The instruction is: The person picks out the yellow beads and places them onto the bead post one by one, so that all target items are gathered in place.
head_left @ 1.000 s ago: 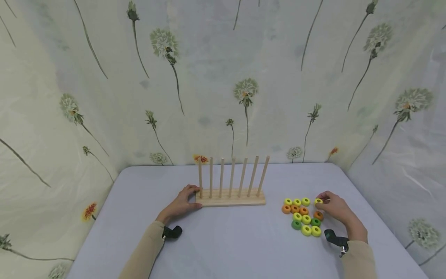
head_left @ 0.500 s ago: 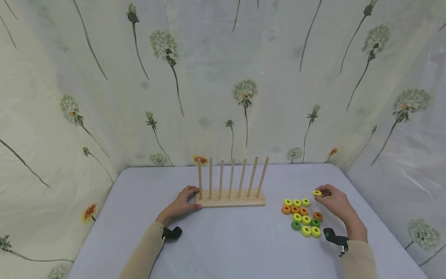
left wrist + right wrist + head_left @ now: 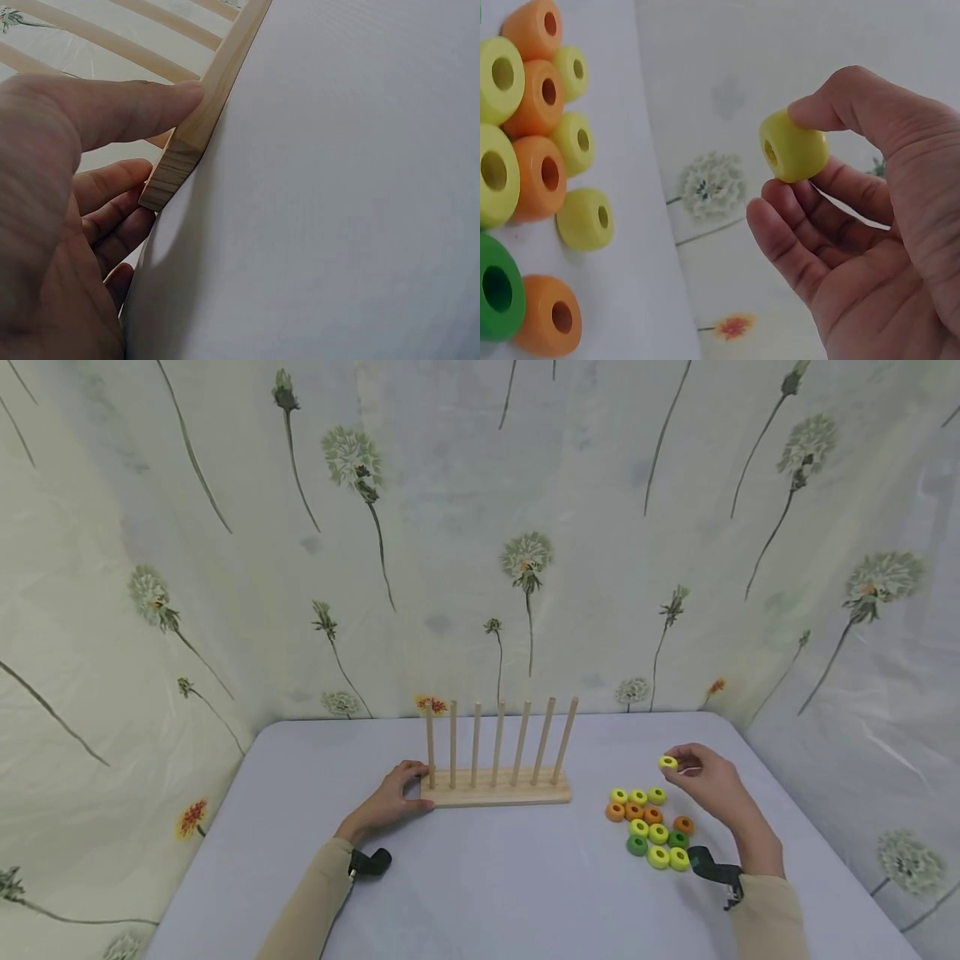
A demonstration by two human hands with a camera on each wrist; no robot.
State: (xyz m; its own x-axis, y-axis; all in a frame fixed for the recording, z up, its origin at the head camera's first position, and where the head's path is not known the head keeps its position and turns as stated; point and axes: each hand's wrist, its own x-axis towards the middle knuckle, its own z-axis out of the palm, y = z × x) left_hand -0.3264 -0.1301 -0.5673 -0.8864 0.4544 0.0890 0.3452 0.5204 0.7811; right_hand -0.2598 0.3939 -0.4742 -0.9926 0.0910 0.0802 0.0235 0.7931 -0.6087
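A dandelion-printed backdrop spread behind the pale table. Your left hand gripped the left end of a pale wooden seven-peg rack, thumb in front, fingers behind. Your right hand, fingers loosely bent, pinched a round yellow holed bead above the table, near loose yellow beads, orange beads and green beads lying right of the rack.
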